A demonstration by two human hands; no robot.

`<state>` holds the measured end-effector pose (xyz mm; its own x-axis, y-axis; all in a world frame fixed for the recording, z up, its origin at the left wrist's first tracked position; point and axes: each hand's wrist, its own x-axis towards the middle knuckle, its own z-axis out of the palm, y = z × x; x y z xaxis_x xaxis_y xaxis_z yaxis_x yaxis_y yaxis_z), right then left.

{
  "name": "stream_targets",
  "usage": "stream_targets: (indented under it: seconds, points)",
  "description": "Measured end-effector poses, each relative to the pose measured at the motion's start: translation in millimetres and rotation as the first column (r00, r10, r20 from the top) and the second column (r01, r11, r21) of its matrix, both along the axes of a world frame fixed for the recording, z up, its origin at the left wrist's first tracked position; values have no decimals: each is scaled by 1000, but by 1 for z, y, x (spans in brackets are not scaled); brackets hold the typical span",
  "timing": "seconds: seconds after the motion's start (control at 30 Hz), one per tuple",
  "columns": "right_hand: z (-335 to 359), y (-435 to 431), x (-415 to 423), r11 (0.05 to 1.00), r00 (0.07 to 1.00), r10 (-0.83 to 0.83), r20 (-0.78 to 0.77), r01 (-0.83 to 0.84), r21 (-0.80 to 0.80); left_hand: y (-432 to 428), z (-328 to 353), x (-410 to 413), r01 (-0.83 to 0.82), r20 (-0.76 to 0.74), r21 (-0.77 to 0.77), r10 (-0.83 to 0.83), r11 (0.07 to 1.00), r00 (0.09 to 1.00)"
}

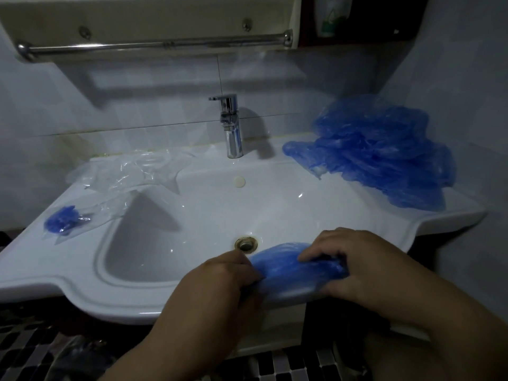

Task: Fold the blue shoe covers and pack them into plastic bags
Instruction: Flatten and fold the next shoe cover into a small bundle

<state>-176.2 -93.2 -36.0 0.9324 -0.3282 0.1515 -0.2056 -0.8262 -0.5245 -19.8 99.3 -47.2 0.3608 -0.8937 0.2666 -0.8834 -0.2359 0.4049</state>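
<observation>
both hands gripping shoe cover

The light is dim. A white sink lies under and beyond the left hand and right hand, with its drain just past the left hand's fingertips. Straight beyond both hands a chrome tap stands at the sink's back edge, against a pale tiled wall. Higher beyond them, a steel rail runs under a cream cabinet. Up and right of the right hand, a white bottle, perhaps soap, stands in a dark niche. Below the left hand, the floor is black-and-white mosaic.
</observation>
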Motion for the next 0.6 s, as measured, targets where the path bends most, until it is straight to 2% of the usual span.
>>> stream_targets:
  seconds: [0.23, 0.37, 0.5, 0.6]
  points:
    - [0, -2, 1, 982, 987, -156, 49, 149, 118, 20, 17, 24, -87, -143, 84, 98, 993, 985]
    - [2, 2, 2, 948, 968, -249, 21, 239, 209, 19, 16, 29, -176, -239, 34, 179, 984, 954]
    - [-1, 10, 8, 935, 944, -328, 44, 318, 155, 10, 10, 23, -243, -277, 24, 240, 970, 930]
    - [-2, 15, 13, 930, 933, -357, 46, 351, 105, 7, 6, 27, -333, -230, 46, 335, 942, 914]
